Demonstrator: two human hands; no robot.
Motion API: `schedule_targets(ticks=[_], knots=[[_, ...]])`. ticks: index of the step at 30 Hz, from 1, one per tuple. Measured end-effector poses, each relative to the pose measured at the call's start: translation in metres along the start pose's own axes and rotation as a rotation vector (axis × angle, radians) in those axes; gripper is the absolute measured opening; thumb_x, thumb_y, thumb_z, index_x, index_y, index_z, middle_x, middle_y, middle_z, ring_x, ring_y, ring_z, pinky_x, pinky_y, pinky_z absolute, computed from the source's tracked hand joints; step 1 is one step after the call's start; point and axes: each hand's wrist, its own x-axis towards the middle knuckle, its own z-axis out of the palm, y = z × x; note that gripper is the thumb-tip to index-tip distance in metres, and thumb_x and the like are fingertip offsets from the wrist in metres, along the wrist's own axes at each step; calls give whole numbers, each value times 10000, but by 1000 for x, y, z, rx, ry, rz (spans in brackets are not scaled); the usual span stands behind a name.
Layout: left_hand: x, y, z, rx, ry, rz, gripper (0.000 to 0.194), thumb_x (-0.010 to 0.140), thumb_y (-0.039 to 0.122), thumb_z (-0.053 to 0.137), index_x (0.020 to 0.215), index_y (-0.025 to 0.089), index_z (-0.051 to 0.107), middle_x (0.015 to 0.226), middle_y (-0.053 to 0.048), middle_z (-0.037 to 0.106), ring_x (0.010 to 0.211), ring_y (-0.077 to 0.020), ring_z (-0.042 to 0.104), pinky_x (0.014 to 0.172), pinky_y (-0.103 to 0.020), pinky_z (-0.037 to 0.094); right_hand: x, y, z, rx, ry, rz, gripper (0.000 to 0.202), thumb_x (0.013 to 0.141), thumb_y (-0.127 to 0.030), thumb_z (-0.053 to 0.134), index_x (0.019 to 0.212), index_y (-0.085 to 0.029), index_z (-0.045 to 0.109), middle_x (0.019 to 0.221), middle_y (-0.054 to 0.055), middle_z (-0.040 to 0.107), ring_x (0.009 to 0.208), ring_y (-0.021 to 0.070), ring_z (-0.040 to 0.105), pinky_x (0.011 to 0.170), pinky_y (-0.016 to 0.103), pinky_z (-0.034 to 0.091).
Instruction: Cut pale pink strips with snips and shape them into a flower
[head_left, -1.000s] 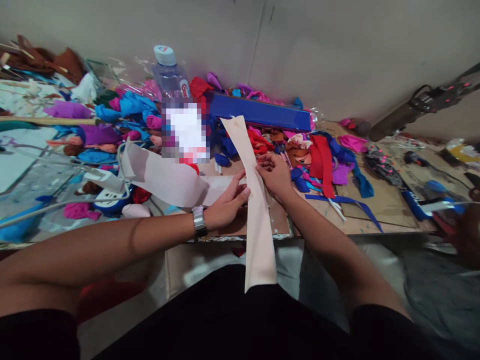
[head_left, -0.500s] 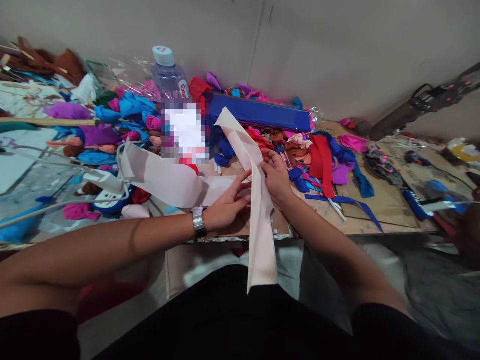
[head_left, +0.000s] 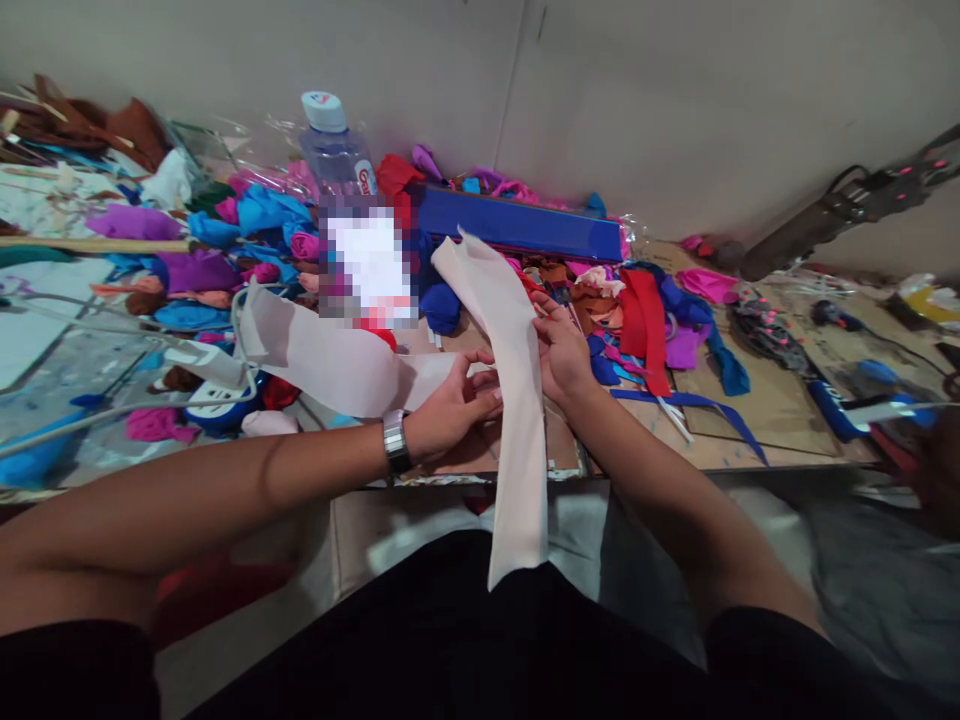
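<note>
Loosely, half-curled hands [head_left: 448, 408] [head_left: 565, 352] hold a cream strip [head_left: 519, 400] overhanging the front edge of the table [head_left: 716, 450].

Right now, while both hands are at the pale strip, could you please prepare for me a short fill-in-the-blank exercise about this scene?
The pale strip, between the left hand and right hand, hangs past the front ____ of the table.
The bottle has a ____ cap.
The long flat object behind the strip is ____.
The person's sleeves are ____.
Missing words: edge; white; blue; black.
</note>
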Motion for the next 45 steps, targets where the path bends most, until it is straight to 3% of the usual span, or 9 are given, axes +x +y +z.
schedule_targets(ticks=[6, 10, 14, 18, 22, 27, 33, 39, 45], knots=[[-1, 0, 1, 27, -32, 11, 503, 847, 284, 895, 1172, 268, 512, 1284, -9, 621, 951, -86, 655, 817, -225, 579, -12, -10, 7, -6, -106, -44, 386, 887, -441, 575, 1226, -277, 489, 1201, 68, 752, 1012, 235, 750, 856, 385, 644], [-1, 0, 5, -3, -57, 38, 484, 859, 284, 886, 1191, 260, 533, 1317, -19, 607, 935, -82, 645, 765, -201, 573, -20, -27, 12, -65, -301, -31, 565, 794, -612, 746, 1215, -291, 549, 1150, 46, 731, 991, 235, 734, 801, 355, 636], [-2, 0, 7, -29, -54, 20, 533, 864, 277, 881, 1263, 292, 527, 1244, -8, 627, 921, -95, 653, 794, -238, 588, -16, -41, 12, -96, -419, 32, 658, 645, -440, 925, 1216, -279, 640, 1057, 10, 727, 912, 212, 705, 768, 333, 621], [-2, -1, 7, -32, -29, 5, 625, 852, 273, 889, 1347, 324, 512, 1389, -43, 587, 1040, -142, 669, 853, -287, 596, -11, -52, 16, -239, -478, 33, 582, 620, -323, 924, 1157, -242, 713, 985, 11, 738, 863, 219, 695, 744, 348, 609], [-2, -1, 6, -28, -32, 4, 500, 862, 244, 877, 1231, 283, 541, 1328, -22, 600, 946, -100, 661, 814, -251, 584, -10, -61, 19, -384, -416, -15, 418, 619, -201, 846, 1029, -218, 767, 1010, 9, 749, 812, 190, 667, 721, 322, 575], [-3, 2, 4, -44, -22, -51, 448, 863, 274, 880, 1115, 267, 510, 1290, 12, 619, 940, -91, 684, 864, -276, 588, 9, -76, 13, -154, -336, -74, 437, 616, -172, 805, 1044, -208, 722, 918, -9, 724, 697, 146, 625, 624, 275, 526], [-1, 2, 0, -18, -17, -103, 576, 824, 375, 908, 1268, 260, 559, 1022, -6, 708, 798, -103, 679, 794, -272, 584, 59, -88, 2, -66, -182, -264, 437, 793, -286, 818, 1174, -294, 603, 1122, 7, 740, 969, 203, 722, 813, 364, 615], [1, 2, -2, 56, 83, -54, 632, 796, 360, 917, 1291, 202, 556, 1264, -112, 754, 1030, -213, 755, 976, -395, 608, 91, -57, -3, -94, -105, -2, 347, 799, -102, 757, 1095, -214, 615, 929, 13, 730, 804, 164, 715, 775, 334, 633], [3, -1, -10, 221, 219, 14, 636, 810, 418, 873, 1325, 207, 564, 1352, -116, 741, 1123, -282, 752, 1004, -464, 600, 93, -47, -33, -276, -69, 169, 199, 839, -73, 719, 1008, -169, 679, 743, -4, 700, 625, 127, 646, 620, 265, 565]])
